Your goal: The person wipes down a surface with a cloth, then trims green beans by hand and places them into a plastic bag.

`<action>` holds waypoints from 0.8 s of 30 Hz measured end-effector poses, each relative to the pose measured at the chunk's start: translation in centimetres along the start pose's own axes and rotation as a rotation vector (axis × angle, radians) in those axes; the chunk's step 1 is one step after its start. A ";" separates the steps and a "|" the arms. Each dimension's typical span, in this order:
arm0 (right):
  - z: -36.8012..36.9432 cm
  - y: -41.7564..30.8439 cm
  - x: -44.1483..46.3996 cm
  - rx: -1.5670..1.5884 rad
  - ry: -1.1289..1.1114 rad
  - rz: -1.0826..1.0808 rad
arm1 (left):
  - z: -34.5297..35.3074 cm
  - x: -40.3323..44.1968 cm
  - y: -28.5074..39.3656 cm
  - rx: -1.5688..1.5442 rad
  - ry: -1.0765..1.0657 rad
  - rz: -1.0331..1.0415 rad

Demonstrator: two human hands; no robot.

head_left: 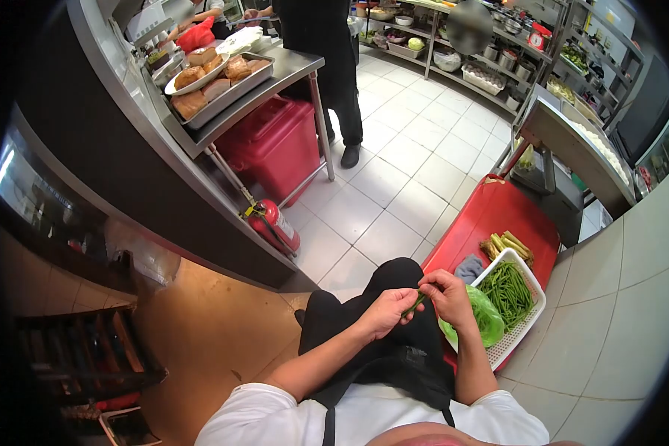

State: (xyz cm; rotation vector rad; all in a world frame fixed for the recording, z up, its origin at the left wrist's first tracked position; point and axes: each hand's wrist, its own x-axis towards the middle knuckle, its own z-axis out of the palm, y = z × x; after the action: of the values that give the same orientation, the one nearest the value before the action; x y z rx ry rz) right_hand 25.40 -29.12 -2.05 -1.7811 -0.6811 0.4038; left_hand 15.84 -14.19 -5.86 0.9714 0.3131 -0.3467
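Note:
My left hand is closed around green beans above my lap. The thumb and fingers of my right hand pinch the upper end of a bean, close against the left hand. Beside my right forearm, a white plastic basket holds a pile of long green beans. A light green plastic bag lies over the basket's near left part; its contents are hidden.
A red bench carries the basket, a grey cloth and yellowish stalks. Leftward are a fire extinguisher, a red bin and a steel table with a meat tray. A person in black stands beyond.

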 end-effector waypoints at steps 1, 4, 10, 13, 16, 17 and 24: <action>0.0 0.0 0.1 -0.004 -0.011 0.010 | 0.0 0.0 0.0 0.003 0.001 0.001; -0.1 -0.2 0.0 -0.020 -0.040 0.038 | -0.1 -0.2 0.0 0.015 0.000 0.009; 0.0 -0.4 0.0 -0.056 -0.064 0.060 | -0.2 -0.4 0.1 0.023 -0.007 0.012; 0.4 -0.6 0.0 -0.076 -0.060 0.037 | -0.3 -0.2 -0.4 -0.021 0.019 0.011; 0.8 -0.7 0.0 -0.096 -0.063 0.022 | -0.3 -0.2 -0.8 -0.074 0.053 0.000; 0.9 -0.9 0.0 -0.092 -0.065 0.038 | -0.3 -0.4 -0.8 -0.090 0.058 -0.002; 1.3 -1.0 0.4 -0.004 -0.082 0.082 | 0.0 -0.5 -0.2 -0.123 0.091 0.065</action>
State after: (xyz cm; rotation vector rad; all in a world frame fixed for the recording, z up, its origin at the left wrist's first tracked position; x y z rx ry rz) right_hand 24.73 -27.73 -1.52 -1.8088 -0.6677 0.5337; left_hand 15.29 -14.23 -5.77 0.8761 0.3805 -0.2211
